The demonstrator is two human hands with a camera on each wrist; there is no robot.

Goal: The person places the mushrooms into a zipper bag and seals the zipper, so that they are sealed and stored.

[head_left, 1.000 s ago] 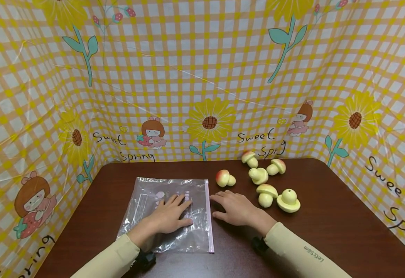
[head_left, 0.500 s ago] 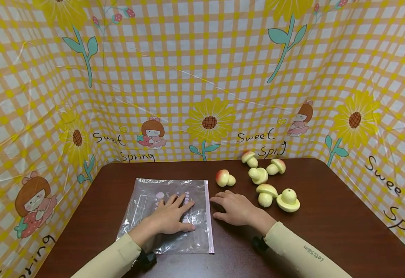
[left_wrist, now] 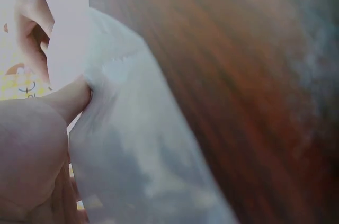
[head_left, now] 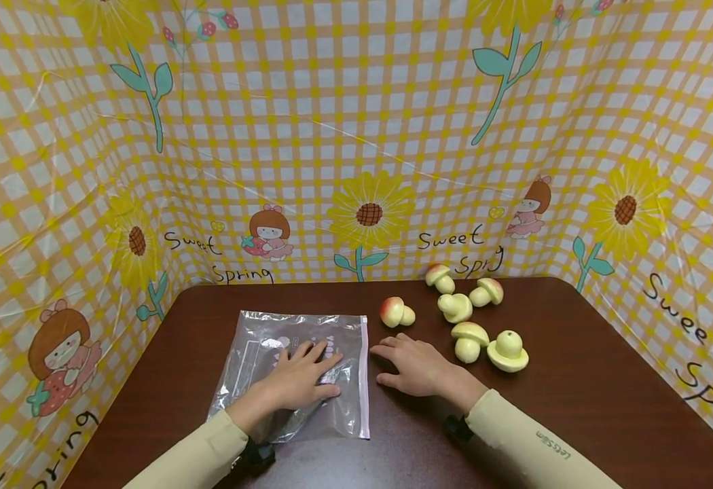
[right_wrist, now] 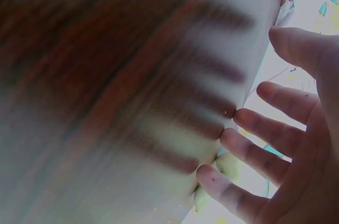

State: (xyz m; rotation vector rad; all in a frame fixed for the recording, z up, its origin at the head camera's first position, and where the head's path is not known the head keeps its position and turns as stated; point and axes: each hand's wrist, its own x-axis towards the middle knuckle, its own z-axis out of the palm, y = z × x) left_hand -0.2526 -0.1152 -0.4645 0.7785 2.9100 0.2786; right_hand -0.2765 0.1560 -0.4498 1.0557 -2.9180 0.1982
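Observation:
A clear zip bag (head_left: 252, 407) lies flat on the dark brown table, its pink zip edge (head_left: 364, 380) on the right side. My left hand (head_left: 298, 380) rests on the bag with its fingers spread. In the left wrist view the thumb (left_wrist: 71, 99) touches the plastic. Just right of the zip edge, my right hand (head_left: 414, 367) rests on the table with relaxed, parted fingers and holds nothing. In the right wrist view the fingertips (right_wrist: 212, 176) meet the tabletop. Nearest to that hand are a mushroom-shaped piece (head_left: 469, 343) and a red-capped one (head_left: 396, 312).
Further mushroom-shaped pieces lie at the back right: one with a wide brim (head_left: 508, 352), a pale one (head_left: 454, 309), and two red-tinted ones near the back edge. A checked, flower-printed cloth (head_left: 356, 136) walls the table (head_left: 601, 407) at the back and sides.
The bag's lower right corner has shifted slightly left and away from me. Both hands stay almost where they were; the mushroom-shaped pieces have not moved.

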